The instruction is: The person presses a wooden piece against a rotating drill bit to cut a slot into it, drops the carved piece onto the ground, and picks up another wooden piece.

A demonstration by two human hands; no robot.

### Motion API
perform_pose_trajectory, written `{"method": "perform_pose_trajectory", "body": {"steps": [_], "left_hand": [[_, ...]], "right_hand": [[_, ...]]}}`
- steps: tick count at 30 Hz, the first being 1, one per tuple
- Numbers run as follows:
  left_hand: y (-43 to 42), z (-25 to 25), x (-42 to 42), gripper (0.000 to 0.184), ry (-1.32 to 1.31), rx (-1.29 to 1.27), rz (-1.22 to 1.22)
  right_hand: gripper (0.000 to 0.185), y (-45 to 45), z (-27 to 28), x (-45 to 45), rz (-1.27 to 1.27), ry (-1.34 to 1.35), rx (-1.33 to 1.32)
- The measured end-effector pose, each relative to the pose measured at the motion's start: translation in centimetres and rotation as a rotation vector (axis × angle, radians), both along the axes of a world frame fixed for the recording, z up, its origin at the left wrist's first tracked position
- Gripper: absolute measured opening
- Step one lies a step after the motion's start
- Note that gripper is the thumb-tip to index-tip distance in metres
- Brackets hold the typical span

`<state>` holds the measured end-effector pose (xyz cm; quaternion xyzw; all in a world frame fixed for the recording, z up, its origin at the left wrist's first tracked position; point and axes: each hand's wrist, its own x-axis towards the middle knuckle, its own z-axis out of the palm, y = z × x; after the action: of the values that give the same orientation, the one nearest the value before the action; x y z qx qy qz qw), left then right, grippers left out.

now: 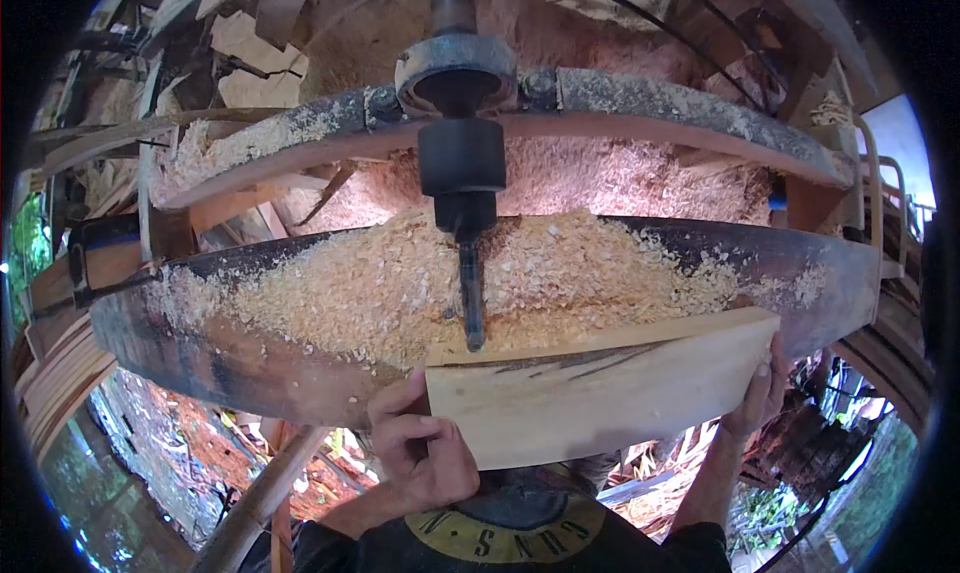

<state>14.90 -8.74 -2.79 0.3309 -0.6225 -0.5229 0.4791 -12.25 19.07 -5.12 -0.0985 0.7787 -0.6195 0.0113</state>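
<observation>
A pale wooden board (600,393) is held between my two hands at the near edge of the work table, its broad face toward me and a dark streak along the top of that face. My left hand (425,448) grips its left end with curled fingers. Around the right end, my right hand (757,388) is closed, with part of its fingers hidden behind the wood. A router bit (471,293) points down from a dark chuck (462,158), its tip at the board's upper left edge. Whether the tip touches the wood, I cannot tell.
Wood chips (350,283) are heaped on the dark-edged table (250,368) around the bit. Behind it, a dusty wooden crossbeam (680,123) spans the machine. A pole (260,498) slants below the table at left, and stacked planks (65,378) stand at far left.
</observation>
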Motion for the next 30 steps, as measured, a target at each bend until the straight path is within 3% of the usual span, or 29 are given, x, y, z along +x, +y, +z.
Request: {"method": "perform_pose_trajectory", "body": {"steps": [9,12,30], "left_hand": [[-1.0,-0.3,0.1,0.026,-0.041,0.016,-0.026],[-1.4,-0.7,-0.1,0.027,-0.033,0.015,-0.024],[-3.2,0.6,-1.6,0.02,-0.096,0.011,-0.009]], "right_hand": [[0.046,-0.4,-0.7,-0.8,0.003,0.112,0.118],[0.045,-1.3,-0.5,-0.8,0.007,0.019,-0.003],[0.044,-1.5,-0.7,-1.4,-0.002,0.032,0.02]]}}
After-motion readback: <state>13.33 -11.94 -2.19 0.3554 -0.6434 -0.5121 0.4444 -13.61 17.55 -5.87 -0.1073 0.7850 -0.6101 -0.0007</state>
